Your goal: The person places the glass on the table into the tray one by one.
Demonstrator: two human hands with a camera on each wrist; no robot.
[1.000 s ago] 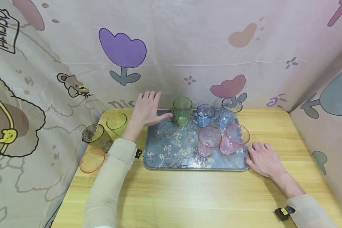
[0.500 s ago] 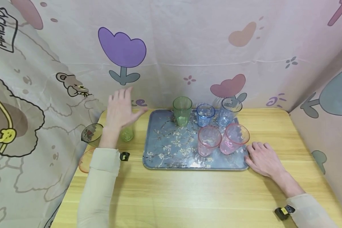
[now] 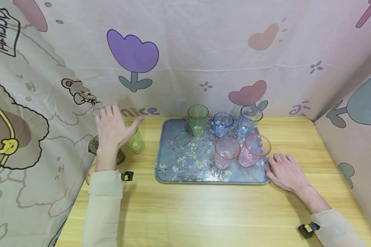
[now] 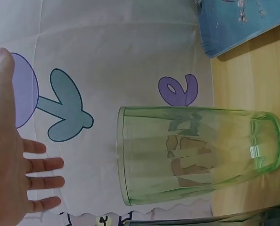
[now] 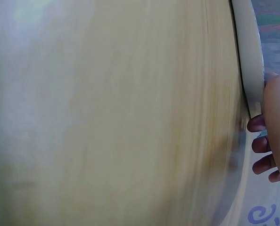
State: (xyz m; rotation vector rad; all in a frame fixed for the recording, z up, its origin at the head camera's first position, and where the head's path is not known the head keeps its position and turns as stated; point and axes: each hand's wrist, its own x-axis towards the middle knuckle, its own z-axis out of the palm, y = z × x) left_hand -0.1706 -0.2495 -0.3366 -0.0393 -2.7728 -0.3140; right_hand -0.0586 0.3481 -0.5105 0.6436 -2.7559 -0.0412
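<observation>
My left hand (image 3: 112,129) is raised over the table's left side, fingers straight and thumb spread, holding nothing. In the left wrist view, a yellow-green glass (image 4: 192,155) stands upright, apart from the fingers. Behind the wrist, a dark grey cup (image 3: 120,156) and an orange-rimmed glass (image 3: 88,175) are partly hidden. My right hand (image 3: 285,173) holds the near right corner of a blue flowered tray (image 3: 173,161). On that tray stand a green glass (image 3: 198,121), a short blue glass (image 3: 223,125), a taller blue glass (image 3: 248,121) and two pink glasses (image 3: 227,153).
The wooden table (image 3: 204,212) extends in front of the tray and along both its sides. A printed cloth (image 3: 185,51) hangs close behind the table and down its left and right sides.
My left hand has moved left, away from the green glass on the tray, past the yellow-green glass towards the dark cup. My right hand and the tray have stayed put.
</observation>
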